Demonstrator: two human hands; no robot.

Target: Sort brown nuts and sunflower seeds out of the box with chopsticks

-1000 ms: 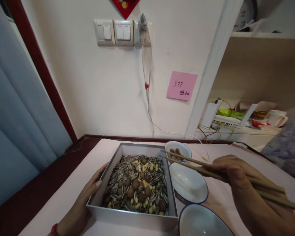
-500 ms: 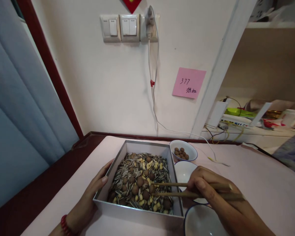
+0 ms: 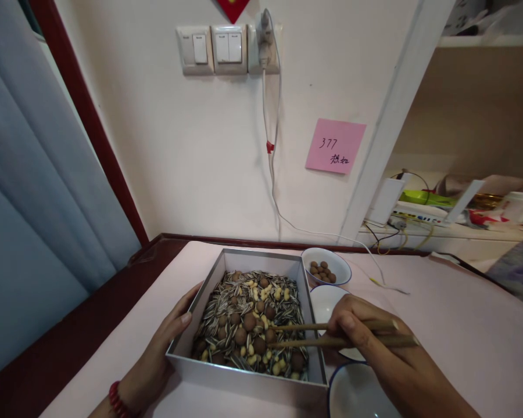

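Observation:
My left hand [image 3: 163, 339] grips the left wall of a shallow square box [image 3: 248, 378], thumb over the rim and fingers along the outside. Striped sunflower seeds [image 3: 218, 310] fill the box, mixed with peanuts [image 3: 279, 367] and round brown nuts [image 3: 249, 321]. In my right hand [image 3: 375, 342] is a pair of wooden chopsticks [image 3: 303, 342], held across the box's right wall. Their tips are slightly apart, on either side of a brown nut [image 3: 270, 335] that still lies among the seeds. Whether both tips touch it I cannot tell.
Right of the box stand three white blue-rimmed bowls: the far bowl [image 3: 342, 268] holds several brown nuts, the middle bowl [image 3: 325, 302] is partly behind my right hand, and the near bowl [image 3: 359, 392] is cut off by the frame. A white cable [image 3: 366, 247] trails onto the table.
My right hand and the chopsticks' back ends have shifted slightly left, while the tips stay by the same brown nut. My left hand keeps its place on the box.

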